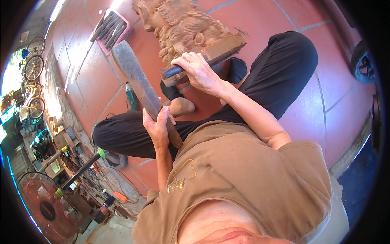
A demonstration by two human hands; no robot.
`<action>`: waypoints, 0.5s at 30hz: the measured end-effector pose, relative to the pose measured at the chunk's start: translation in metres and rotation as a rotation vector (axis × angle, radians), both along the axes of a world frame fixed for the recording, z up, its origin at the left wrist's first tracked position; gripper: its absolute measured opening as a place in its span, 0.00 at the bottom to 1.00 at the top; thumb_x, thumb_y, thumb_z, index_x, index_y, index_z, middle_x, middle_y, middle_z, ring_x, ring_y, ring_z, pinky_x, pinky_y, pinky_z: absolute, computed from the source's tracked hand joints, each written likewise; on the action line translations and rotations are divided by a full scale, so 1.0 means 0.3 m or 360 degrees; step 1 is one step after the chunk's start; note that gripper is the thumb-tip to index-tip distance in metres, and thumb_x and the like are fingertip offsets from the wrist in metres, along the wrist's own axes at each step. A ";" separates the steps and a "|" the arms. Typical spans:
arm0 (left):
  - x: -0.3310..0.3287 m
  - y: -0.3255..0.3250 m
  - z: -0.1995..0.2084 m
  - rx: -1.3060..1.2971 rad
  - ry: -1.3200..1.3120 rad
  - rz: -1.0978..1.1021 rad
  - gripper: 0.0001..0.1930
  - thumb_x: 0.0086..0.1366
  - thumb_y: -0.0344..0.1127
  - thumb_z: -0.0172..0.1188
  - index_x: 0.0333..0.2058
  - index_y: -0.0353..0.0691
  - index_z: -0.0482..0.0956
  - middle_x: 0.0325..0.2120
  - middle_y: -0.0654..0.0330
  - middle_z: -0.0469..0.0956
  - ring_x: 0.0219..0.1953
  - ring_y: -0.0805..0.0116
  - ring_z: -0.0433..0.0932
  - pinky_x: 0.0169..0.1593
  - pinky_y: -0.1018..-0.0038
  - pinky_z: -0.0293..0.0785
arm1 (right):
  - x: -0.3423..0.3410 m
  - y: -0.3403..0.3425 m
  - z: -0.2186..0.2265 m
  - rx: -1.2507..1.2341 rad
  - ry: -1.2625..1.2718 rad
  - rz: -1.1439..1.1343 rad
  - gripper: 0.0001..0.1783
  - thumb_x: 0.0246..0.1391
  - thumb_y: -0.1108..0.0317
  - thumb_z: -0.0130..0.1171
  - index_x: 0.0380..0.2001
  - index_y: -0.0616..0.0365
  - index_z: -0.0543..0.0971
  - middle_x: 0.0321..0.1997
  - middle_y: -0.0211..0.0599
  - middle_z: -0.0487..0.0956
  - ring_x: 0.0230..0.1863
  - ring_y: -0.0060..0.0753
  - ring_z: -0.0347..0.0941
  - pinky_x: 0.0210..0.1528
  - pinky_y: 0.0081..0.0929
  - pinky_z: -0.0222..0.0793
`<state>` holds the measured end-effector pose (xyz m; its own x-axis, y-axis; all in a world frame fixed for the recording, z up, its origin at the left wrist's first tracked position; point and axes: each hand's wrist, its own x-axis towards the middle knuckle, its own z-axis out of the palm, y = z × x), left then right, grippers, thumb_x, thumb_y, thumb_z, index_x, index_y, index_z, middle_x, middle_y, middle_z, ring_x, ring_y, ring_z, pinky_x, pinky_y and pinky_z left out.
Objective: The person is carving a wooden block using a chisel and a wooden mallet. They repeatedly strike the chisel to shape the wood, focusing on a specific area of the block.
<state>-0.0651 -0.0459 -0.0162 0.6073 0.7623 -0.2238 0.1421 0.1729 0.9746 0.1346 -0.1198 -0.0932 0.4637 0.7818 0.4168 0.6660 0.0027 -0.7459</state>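
Note:
My left hand (pixel 157 125) is closed round the narrow lower part of a wooden mallet (pixel 136 73), a long club whose broad, worn end points up and away from me. My right hand (pixel 200 72) is closed on a dark, round chisel (pixel 174 71), held low against the base of a carved wooden sculpture (pixel 183 34). Fingers and wood hide most of the chisel, including its cutting edge. The brown sculpture lies on its side before my crossed legs, its flat base (pixel 223 48) toward me and dense relief covering its body. The mallet's head is apart from the chisel.
A pink basket (pixel 129 31) full of chisels stands on the red tiles at the far left. A green power tool or bottle (pixel 131 96) is beside my left knee. Further left are a standing fan (pixel 48 209), cables and bicycles (pixel 34 67). A wheel (pixel 362 63) stands at right.

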 end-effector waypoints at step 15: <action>0.009 0.001 -0.042 0.0215 0.0132 -0.0193 0.19 0.67 0.33 0.57 0.52 0.29 0.68 0.22 0.59 0.72 0.17 0.71 0.71 0.25 0.75 0.71 | 0.012 -0.003 0.000 0.0119 0.0048 0.0025 0.26 0.46 0.85 0.53 0.50 0.53 0.73 0.41 0.40 0.73 0.46 0.49 0.70 0.49 0.40 0.64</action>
